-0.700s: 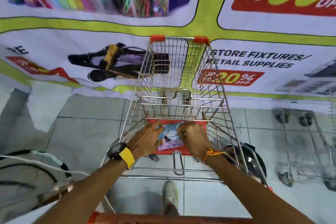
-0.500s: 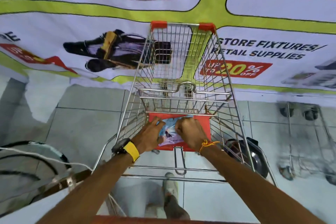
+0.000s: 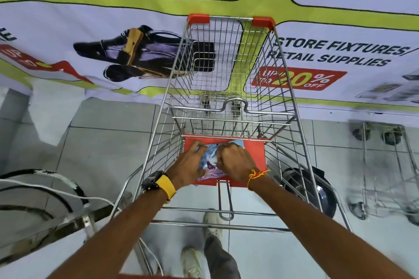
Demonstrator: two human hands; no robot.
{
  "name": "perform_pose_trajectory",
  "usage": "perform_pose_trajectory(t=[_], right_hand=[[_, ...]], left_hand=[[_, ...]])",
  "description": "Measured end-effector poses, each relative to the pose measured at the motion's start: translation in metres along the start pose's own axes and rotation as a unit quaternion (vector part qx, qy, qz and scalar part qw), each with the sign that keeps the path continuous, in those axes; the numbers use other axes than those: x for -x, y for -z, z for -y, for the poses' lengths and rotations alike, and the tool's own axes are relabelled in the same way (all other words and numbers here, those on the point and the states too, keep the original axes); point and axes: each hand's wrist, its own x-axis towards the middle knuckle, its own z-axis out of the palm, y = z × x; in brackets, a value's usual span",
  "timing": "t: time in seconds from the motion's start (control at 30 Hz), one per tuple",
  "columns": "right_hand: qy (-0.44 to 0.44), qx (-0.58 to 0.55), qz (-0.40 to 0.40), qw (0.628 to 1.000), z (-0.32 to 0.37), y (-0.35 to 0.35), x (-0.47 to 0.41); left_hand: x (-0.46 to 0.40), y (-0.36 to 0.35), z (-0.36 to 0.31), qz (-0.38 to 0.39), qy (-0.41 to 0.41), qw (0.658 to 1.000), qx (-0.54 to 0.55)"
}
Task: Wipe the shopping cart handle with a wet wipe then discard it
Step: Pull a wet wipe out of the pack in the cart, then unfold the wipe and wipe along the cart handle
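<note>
Banner [image 3: 68,36] fills the whole background, printed with shoes, "STORE FIXTURES / RETAIL SUPPLIES" and a "20% OFF" tag, hanging down to a grey tiled floor [image 3: 102,142]. Wire shopping cart [image 3: 283,97] stands front and centre with its nose against the banner, red caps on the two far corners. A second wire frame on castors [image 3: 385,165] sits to the right, blurred. Red child-seat flap [image 3: 254,154] lies flat at the near end of the basket. Only a thin red strip at the bottom edge of the view could be the cart handle [image 3: 145,276]; can't confirm it. Wet wipe pack [image 3: 209,161], pale blue and pink, rests on the red flap between both hands. Left hand [image 3: 188,165] presses on the pack's left side, fingers spread over it, watch with yellow strap [image 3: 166,184] on that wrist. Right hand [image 3: 235,162] is curled closed at the pack's top centre, fingertips pinched on something white there; can't tell whether it's the seal or a wipe. Orange thread [image 3: 257,174] circles the right wrist. Shoes [image 3: 212,224] visible on the tiles below the cart.
</note>
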Motion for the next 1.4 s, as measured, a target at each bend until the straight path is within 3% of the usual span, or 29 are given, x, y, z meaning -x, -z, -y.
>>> perform_pose_trajectory(t=[0.33, 0.6, 0.7, 0.87, 0.93, 1.0, 1.1, 1.3, 1.4], right_hand=[[-0.004, -0.156, -0.073, 0.985, -0.008, 0.011, 0.013], [-0.046, -0.43, -0.15, 0.889, -0.008, 0.022, 0.034], [-0.03, -0.481, -0.166, 0.86, -0.007, 0.028, 0.04], [-0.025, -0.508, -0.156, 0.847, -0.004, 0.04, 0.052], [-0.034, -0.533, -0.139, 0.834, -0.001, 0.045, 0.058], [-0.043, -0.556, -0.12, 0.821, 0.001, 0.048, 0.06], [-0.045, -0.597, -0.111, 0.793, 0.011, 0.055, 0.069], [-0.084, -0.69, -0.131, 0.707, 0.027, 0.075, 0.095], [-0.079, -0.695, -0.144, 0.7, 0.033, 0.081, 0.115]], left_hand=[[0.001, -0.004, 0.0, -0.018, 0.007, 1.0, 0.009], [0.002, -0.005, 0.002, -0.026, 0.003, 1.0, 0.007], [0.003, -0.004, 0.002, -0.023, 0.003, 1.0, 0.002], [0.006, 0.003, -0.002, -0.022, -0.008, 1.0, 0.011], [0.01, 0.012, -0.012, -0.031, -0.042, 0.997, 0.061], [0.015, 0.021, -0.022, -0.026, -0.073, 0.981, 0.178], [0.033, 0.037, -0.039, 0.007, -0.03, 0.945, 0.325], [0.071, 0.055, -0.054, -0.023, 0.002, 0.869, 0.495], [0.089, 0.063, -0.065, -0.029, 0.013, 0.818, 0.574]])
